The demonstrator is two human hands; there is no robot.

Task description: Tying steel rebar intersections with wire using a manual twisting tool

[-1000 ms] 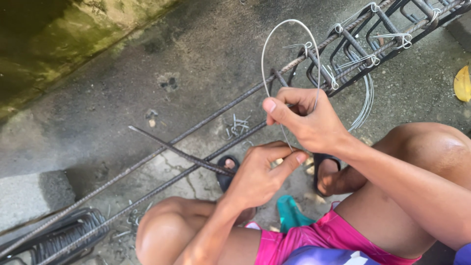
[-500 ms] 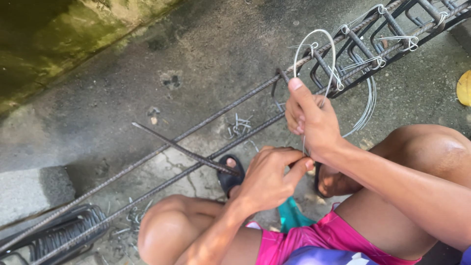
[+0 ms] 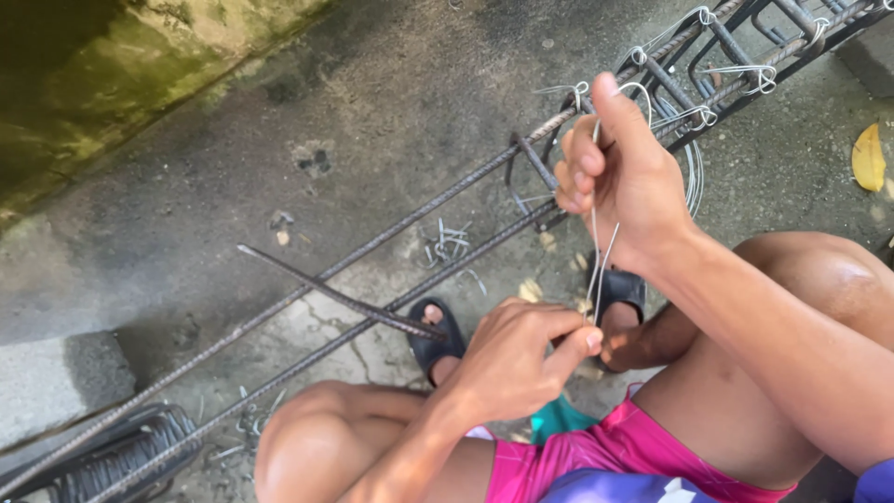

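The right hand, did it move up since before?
Yes. The right hand rose along the wire, from below the long rebars to the tied stirrups.

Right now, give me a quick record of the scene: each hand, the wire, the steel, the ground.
left hand: pinches the lower ends of the tie wire
right hand: raised, grips the upper part of the wire
tie wire: thin, doubled, taut between the hands
rebar cage: stirrups tied with wire, upper right
long rebars: two, running diagonally
loose bar: lies across them
ground: concrete, wire scraps
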